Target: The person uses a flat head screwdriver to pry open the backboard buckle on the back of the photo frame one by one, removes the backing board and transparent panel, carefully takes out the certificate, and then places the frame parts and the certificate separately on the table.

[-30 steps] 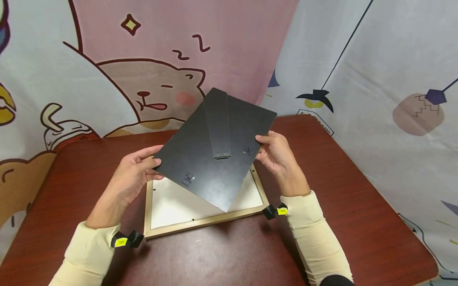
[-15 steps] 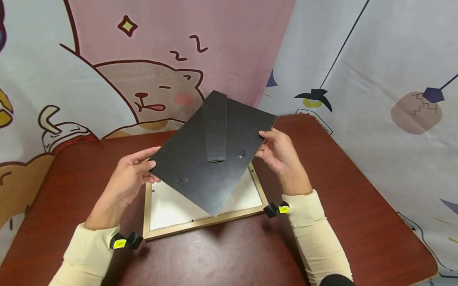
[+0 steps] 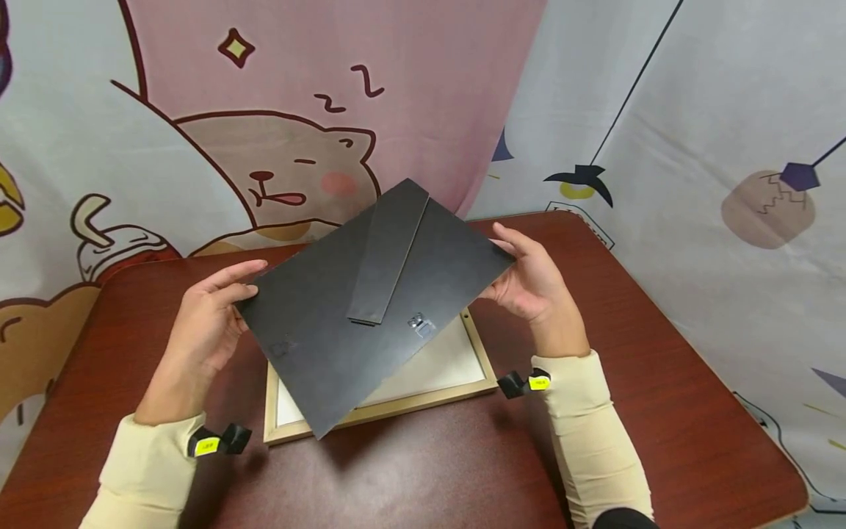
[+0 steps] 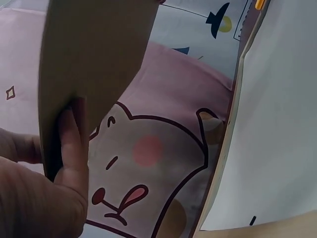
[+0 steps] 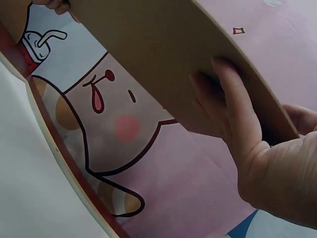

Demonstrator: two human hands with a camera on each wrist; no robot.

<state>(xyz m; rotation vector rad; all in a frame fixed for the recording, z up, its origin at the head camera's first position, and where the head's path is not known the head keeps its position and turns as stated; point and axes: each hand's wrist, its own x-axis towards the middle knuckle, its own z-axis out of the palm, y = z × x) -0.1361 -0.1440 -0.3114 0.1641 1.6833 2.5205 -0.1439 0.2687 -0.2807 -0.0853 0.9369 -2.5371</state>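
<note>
In mid-picture we hold the board [image 3: 324, 294] tilted above the frame [image 3: 423, 404], left hand [image 3: 206, 316] pinching its left corner, right hand [image 3: 534, 285] gripping its right. It looks light, stiff and slightly slick, so opposite edges seem our best hold.

Reddish-brown table [image 3: 634, 382], rounded corners, pale frame [image 3: 423, 401] lying flat on top

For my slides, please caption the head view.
Left hand and right hand hold a black easel backing board above a wooden picture frame.
</note>
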